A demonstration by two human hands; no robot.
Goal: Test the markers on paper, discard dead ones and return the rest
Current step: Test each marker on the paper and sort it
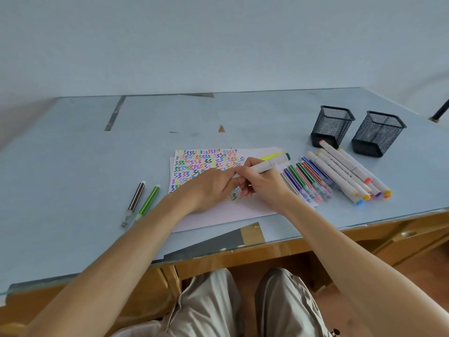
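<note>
Head view: both hands on one white marker over the test sheet

The white marker (pixel 261 166) lies slantwise across the paper (pixel 218 216), gripped at mid-barrel by the right hand (pixel 263 188), while the left hand (pixel 212 189) pinches its near end, where a cap would sit; whether that cap is on or off cannot be told, as the fingers hide it. Its far end carries a dark green cap, and a yellow marker lies on the sheet just behind it. The barrel looks like light, rigid plastic, smooth and likely a little slippery, so a firm hold round the middle with a pinch on the cap seems the right purchase; the tip is probably the only delicate part. The paper is thin and floppy, and is crowded with coloured zigzags. Just right of the sheet lies a row of slim coloured markers (pixel 307 183), then thicker white markers (pixel 345 173) fanned beside them. Well to the left, apart, rest a brown marker (pixel 136 198) and a green marker (pixel 148 201). Beyond the row stand two black mesh holders, the nearer holder (pixel 331 126) and the farther holder (pixel 379 133); both appear to hold nothing, though their floors are not fully visible
</note>
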